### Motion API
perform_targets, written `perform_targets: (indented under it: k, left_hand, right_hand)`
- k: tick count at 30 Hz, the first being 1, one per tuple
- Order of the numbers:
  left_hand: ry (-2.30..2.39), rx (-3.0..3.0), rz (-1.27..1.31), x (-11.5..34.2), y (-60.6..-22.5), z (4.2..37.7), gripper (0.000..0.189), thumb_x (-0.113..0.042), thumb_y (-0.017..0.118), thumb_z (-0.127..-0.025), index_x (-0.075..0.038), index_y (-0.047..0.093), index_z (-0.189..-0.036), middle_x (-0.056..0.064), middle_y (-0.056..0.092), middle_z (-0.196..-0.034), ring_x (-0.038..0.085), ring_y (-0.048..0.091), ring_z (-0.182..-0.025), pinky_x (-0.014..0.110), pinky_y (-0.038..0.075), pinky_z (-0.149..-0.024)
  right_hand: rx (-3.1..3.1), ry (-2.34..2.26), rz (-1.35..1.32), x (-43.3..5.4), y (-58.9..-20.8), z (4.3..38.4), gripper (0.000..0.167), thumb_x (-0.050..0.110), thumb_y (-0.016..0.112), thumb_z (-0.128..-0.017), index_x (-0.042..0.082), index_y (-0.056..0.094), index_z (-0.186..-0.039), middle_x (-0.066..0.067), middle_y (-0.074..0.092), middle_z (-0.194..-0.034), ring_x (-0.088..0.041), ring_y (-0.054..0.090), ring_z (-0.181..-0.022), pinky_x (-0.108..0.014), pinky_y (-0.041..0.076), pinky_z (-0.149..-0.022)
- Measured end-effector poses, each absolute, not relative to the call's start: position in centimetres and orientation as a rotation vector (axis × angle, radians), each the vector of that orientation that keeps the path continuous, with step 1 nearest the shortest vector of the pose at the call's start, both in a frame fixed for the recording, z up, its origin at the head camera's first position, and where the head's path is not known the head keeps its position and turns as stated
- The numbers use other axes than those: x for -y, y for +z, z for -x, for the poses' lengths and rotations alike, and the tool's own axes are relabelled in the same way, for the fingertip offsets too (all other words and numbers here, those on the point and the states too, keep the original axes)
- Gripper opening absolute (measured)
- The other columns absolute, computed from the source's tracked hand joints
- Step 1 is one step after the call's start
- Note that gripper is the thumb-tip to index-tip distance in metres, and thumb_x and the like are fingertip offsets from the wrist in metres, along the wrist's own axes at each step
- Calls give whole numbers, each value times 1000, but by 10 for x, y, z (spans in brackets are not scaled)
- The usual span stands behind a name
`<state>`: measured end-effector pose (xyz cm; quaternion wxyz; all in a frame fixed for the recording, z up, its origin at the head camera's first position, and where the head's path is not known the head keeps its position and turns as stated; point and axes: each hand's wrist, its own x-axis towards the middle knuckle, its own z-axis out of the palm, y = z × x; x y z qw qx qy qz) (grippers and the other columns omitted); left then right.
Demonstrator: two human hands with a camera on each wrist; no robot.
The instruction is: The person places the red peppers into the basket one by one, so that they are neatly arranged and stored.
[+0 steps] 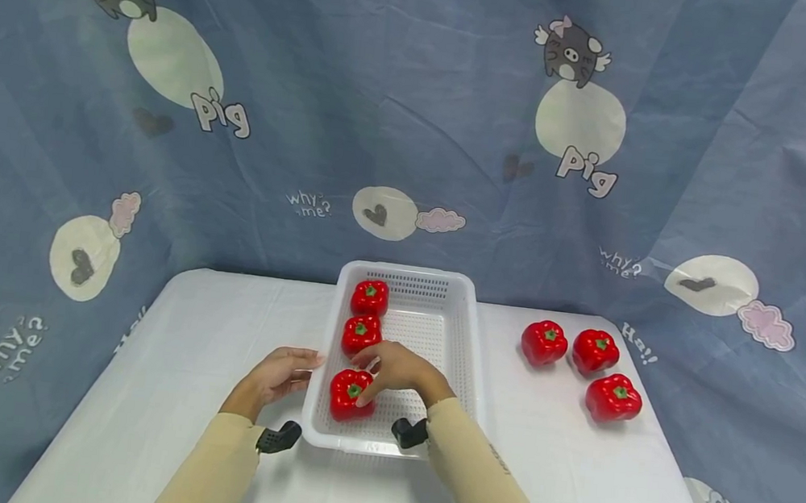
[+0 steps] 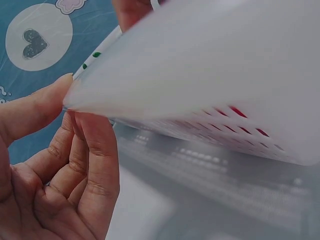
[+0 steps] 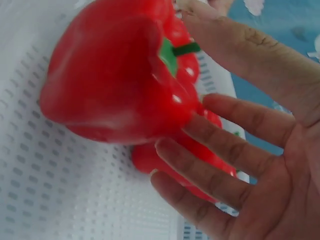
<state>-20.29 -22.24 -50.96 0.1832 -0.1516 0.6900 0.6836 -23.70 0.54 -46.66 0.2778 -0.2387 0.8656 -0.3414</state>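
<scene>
A white perforated plastic basket (image 1: 424, 334) holds three red bell peppers in a row along its left side. My left hand (image 1: 279, 375) pinches the basket's left rim between thumb and fingers, as the left wrist view also shows. Over the near bell pepper (image 1: 343, 400) is my right hand (image 1: 399, 367), its thumb and fingers spread around the top. In the right wrist view that pepper (image 3: 110, 75) lies beside loosely extended fingers (image 3: 215, 175). Just beyond it sit the middle bell pepper (image 1: 360, 331) and the far bell pepper (image 1: 369, 295).
To the right of the basket, three more red bell peppers (image 1: 544, 344) stand grouped on the white table (image 1: 531, 434). A blue curtain (image 1: 278, 110) with printed pigs hangs behind and at the sides of the table.
</scene>
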Motion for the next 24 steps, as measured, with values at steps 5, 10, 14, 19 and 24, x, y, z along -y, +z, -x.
perform_targets:
  k: [5,10,14,19,24]
  left_hand:
    - [1934,-1954,440,222,-509,202,45,-14,70,-88,9,58,-124,16,67,-113,21,68,-89,34,57,-81]
    - [1924,-1962,432,222,-509,202,46,-14,70,-88,9,57,-125,17,66,-116,22,68,-91,35,57,-83]
    - [1916,-1965,421,222,-510,202,46,-15,69,-89,9,57,-126,17,66,-116,22,67,-92,34,57,-82]
    - [1907,-1968,427,223,-510,202,47,-15,70,-89,10,56,-126,15,67,-113,21,67,-91,32,57,-80]
    - [1908,-1959,405,222,-508,202,46,-15,69,-89,10,56,-125,13,68,-110,20,67,-90,32,58,-80]
  right_hand:
    - [-2260,-975,696,-21,-462,241,61,13,85,-69,7,63,-126,-6,64,-115,-27,59,-107,-31,55,-80]
    - [-2249,-1063,712,-41,-459,244,57,11,83,-73,4,62,-126,-14,63,-119,-34,59,-112,-37,54,-88]
    - [-2261,-1152,708,-57,-457,246,56,10,83,-73,6,62,-125,-12,64,-119,-37,58,-113,-40,53,-91]
    - [-2247,-1299,685,-76,-457,249,57,8,82,-74,7,60,-127,-10,62,-122,-36,58,-114,-43,50,-96]
    - [-2252,-1397,681,-94,-454,252,58,7,80,-77,6,58,-130,-15,60,-126,-38,56,-117,-48,46,-100]
